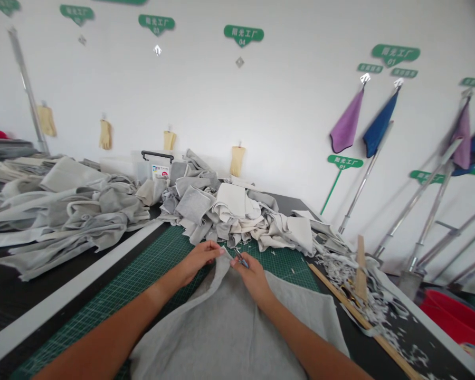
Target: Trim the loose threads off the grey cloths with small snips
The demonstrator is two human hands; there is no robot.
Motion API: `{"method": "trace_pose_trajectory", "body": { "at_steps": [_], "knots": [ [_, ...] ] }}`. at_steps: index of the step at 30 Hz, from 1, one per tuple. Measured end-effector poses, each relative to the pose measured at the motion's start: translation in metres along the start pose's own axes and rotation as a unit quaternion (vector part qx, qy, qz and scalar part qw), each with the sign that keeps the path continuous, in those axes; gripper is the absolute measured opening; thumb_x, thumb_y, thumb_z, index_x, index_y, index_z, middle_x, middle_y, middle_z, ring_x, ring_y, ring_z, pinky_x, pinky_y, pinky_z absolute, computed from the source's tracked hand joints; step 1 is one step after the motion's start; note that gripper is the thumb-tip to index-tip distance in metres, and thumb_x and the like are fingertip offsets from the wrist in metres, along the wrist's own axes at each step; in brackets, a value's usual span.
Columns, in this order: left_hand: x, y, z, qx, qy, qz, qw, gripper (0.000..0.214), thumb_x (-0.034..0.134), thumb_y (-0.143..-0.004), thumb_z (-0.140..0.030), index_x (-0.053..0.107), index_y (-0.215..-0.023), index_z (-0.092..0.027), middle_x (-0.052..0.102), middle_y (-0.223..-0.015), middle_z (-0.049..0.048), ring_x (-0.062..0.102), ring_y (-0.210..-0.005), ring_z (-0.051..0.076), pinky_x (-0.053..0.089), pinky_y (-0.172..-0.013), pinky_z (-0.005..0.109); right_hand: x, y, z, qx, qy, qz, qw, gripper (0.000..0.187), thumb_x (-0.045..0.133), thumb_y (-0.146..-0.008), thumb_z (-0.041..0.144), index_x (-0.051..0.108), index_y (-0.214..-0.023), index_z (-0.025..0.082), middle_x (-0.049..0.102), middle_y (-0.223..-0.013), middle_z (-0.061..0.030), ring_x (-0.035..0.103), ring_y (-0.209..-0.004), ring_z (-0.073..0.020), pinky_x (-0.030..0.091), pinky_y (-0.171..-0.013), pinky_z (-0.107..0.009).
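Note:
A large grey cloth [237, 327] lies spread in front of me over a green cutting mat [142, 285]. My left hand [206, 256] pinches its raised far corner between thumb and fingers. Close beside that corner, my right hand [251, 274] is closed around small metal snips [241, 258], whose tip points up and left toward the cloth's edge. Part of the tool is hidden in the palm, and the right thumb and fingers are near or against the cloth. The cloth's near edge runs out of view at the bottom.
Beyond the mat is a heap of grey and white cloths [233, 203]; another pile [75, 206] lies left. Wooden strips [361, 269] and cloth scraps [383, 311] cover the right side. A red bucket [455, 316] and mop poles [366, 179] stand beyond the table's right edge.

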State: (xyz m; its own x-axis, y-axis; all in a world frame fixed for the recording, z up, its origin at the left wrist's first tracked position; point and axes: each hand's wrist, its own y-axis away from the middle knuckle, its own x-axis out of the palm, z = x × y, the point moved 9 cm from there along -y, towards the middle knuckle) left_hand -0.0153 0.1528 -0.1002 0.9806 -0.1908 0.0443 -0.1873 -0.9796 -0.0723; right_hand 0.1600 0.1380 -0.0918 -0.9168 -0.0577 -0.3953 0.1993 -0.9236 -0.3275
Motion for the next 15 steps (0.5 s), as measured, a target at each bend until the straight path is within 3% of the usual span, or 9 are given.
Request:
{"method": "trace_pose_trajectory", "body": {
  "at_steps": [8,15],
  "knots": [
    [0.014,0.002,0.000,-0.036,0.044,0.062,0.996,0.038,0.078,-0.077,-0.048,0.072,-0.090,-0.014,0.059,-0.074,0.0014,0.044,-0.063,0.011,0.032,-0.062,0.025,-0.001,0.001,-0.003,-0.004,-0.007,0.000,1.000,0.023,0.059,-0.088,0.039,0.061,-0.078,0.019,0.060,-0.077,0.0019,0.053,-0.076,-0.0170,0.035,-0.071,-0.025],
    [0.020,-0.001,0.009,-0.064,0.095,0.088,0.990,0.036,0.074,-0.080,-0.049,0.072,-0.093,-0.015,0.067,-0.083,0.0052,0.055,-0.073,0.015,0.039,-0.070,0.026,-0.002,-0.001,-0.006,-0.002,-0.015,-0.003,1.000,0.021,0.060,-0.087,0.038,0.062,-0.081,0.019,0.062,-0.080,0.0014,0.054,-0.078,-0.0174,0.037,-0.073,-0.025]
  ]
}}
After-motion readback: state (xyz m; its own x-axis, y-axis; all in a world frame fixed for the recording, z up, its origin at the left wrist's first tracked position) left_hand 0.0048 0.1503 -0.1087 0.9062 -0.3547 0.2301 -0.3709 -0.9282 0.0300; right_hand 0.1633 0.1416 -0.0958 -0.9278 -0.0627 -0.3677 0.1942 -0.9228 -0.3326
